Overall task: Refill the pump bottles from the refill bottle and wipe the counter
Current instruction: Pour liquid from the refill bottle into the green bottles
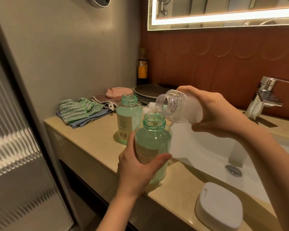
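My left hand (137,172) grips a green-tinted bottle (154,140) with no pump on it, standing upright on the beige counter (93,144). My right hand (213,112) holds the clear refill bottle (175,105) tipped on its side, its open mouth just above the green bottle's neck. A second green bottle (128,114), also uncapped, stands upright behind the first. Both green bottles hold pale green liquid nearly to the shoulder.
Folded cloths (80,110) and a stack of grey plates (148,93) lie at the counter's back left, beside a dark bottle (142,69). The white sink (215,152) and chrome tap (265,95) are on the right. A white soap box (219,209) sits near the front edge.
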Motion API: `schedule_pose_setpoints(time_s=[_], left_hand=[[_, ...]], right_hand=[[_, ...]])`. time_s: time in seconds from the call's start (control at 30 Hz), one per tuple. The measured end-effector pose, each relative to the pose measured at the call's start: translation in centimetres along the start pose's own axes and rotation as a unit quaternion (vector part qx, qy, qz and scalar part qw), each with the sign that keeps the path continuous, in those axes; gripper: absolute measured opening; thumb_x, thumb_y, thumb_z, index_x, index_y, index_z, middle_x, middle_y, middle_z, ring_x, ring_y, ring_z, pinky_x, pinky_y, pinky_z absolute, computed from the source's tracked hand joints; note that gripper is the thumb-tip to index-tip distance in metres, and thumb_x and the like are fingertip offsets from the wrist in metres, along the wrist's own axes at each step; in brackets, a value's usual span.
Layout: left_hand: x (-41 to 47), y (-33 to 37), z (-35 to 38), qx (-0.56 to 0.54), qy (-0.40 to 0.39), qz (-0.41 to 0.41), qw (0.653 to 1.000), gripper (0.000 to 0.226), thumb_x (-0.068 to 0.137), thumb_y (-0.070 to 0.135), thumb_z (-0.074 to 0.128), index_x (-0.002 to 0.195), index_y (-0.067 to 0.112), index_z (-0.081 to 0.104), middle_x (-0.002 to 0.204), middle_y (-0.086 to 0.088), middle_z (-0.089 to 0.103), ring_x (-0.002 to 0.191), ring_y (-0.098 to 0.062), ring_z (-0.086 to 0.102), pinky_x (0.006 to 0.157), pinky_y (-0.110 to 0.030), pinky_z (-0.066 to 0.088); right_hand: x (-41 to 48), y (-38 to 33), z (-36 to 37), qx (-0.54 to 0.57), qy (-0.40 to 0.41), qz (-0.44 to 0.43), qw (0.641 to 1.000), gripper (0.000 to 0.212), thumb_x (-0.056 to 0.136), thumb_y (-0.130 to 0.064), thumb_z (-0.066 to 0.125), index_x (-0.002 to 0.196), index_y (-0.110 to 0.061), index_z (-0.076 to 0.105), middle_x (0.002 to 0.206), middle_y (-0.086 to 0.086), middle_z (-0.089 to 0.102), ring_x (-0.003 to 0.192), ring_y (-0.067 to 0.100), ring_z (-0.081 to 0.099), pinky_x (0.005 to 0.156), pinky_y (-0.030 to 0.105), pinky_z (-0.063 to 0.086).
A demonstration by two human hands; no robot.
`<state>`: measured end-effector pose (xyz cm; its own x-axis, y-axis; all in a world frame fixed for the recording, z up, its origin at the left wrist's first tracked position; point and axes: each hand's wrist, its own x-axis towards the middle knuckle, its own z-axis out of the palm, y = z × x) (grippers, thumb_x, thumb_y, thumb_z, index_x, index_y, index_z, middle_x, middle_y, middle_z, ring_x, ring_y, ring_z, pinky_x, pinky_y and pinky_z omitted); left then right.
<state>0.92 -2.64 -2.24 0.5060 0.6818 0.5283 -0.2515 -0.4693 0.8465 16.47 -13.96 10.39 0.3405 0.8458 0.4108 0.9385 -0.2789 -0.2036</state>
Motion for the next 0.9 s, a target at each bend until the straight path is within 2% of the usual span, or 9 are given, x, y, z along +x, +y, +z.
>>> schedule_pose_setpoints(time_s=[0.17,0.33,0.57,0.7,0.77,0.9], left_hand=[[0.0,-0.25,0.04,0.017,-0.004,-0.001,1.0,0.077,0.047,0.081,0.067,0.113,0.045,0.05,0.105,0.021,0.064,0.1,-0.003,0.061,0.085,-0.037,0.053],[0.01,-0.24,0.06,0.025,-0.006,-0.003,1.0,0.077,0.047,0.08,0.067,0.112,0.044,0.05,0.103,0.02,0.065,0.098,-0.003,0.062,0.083,-0.038,0.054],[0.06,-0.42,-0.01,0.03,-0.022,-0.013,0.999,0.076,0.047,0.072,0.073,0.115,0.049,0.047,0.108,0.019,0.063,0.104,-0.004,0.06,0.087,-0.041,0.053],[0.05,-0.38,-0.03,0.033,-0.026,-0.014,0.999,0.078,0.046,0.073,0.072,0.116,0.049,0.046,0.109,0.021,0.062,0.105,-0.002,0.059,0.088,-0.039,0.053],[0.04,-0.37,-0.04,0.034,-0.028,-0.016,0.999,0.077,0.045,0.07,0.073,0.115,0.051,0.045,0.109,0.023,0.062,0.105,0.0,0.058,0.089,-0.036,0.053],[0.08,-0.33,-0.1,0.036,-0.03,-0.019,0.999,0.074,0.044,0.069,0.074,0.111,0.058,0.043,0.108,0.028,0.06,0.104,0.004,0.057,0.089,-0.032,0.052]], right_hand=[[0.04,0.09,0.02,0.003,0.019,-0.012,1.0,0.095,0.057,-0.001,0.082,0.135,-0.033,0.037,0.128,-0.004,0.053,0.113,0.021,0.05,0.091,0.042,0.048],[0.06,0.02,0.0,-0.006,0.039,-0.022,0.999,0.093,0.058,-0.001,0.082,0.135,-0.03,0.039,0.13,-0.002,0.052,0.117,0.021,0.048,0.096,0.045,0.046],[-0.01,-0.21,-0.19,-0.038,0.066,-0.04,0.996,0.09,0.059,0.002,0.081,0.135,-0.026,0.042,0.132,0.0,0.052,0.12,0.022,0.047,0.097,0.037,0.041],[0.05,-0.24,-0.3,-0.077,0.075,-0.053,0.993,0.087,0.06,0.003,0.08,0.134,-0.023,0.044,0.13,0.003,0.054,0.118,0.025,0.049,0.091,0.028,0.033],[0.04,-0.35,-0.37,-0.085,0.082,-0.062,0.991,0.084,0.059,0.005,0.08,0.133,-0.02,0.046,0.126,0.005,0.057,0.115,0.027,0.051,0.091,0.03,0.034],[0.05,-0.48,-0.52,-0.094,0.093,-0.078,0.988,0.083,0.059,0.006,0.078,0.133,-0.017,0.046,0.124,0.007,0.058,0.114,0.03,0.052,0.096,0.041,0.04]])
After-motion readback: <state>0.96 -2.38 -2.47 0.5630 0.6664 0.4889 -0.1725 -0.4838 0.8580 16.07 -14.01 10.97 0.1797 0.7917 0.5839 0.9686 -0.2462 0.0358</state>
